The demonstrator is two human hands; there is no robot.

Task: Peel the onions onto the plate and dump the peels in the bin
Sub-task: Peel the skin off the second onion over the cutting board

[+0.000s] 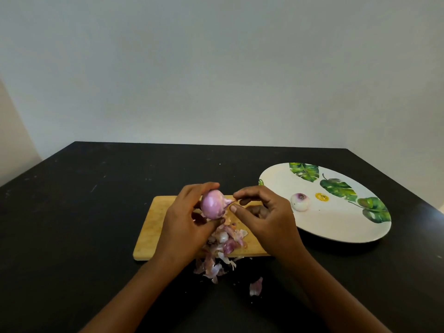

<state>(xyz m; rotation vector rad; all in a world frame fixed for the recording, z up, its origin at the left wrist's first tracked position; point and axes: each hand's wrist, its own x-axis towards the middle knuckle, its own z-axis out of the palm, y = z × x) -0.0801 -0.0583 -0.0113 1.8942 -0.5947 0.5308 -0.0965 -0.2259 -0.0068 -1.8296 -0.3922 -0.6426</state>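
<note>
My left hand grips a pink-purple onion above the wooden cutting board. The thumb and fingers of my right hand pinch a strip of skin at the onion's right end. A heap of purple and white peels lies on the board and spills over its near edge onto the table. One peeled pale onion rests on the white plate with green leaf prints to the right. No bin is in view.
The board and plate sit on a black table against a pale wall. A single loose peel lies on the table nearer to me. A small yellow sticker marks the plate's middle.
</note>
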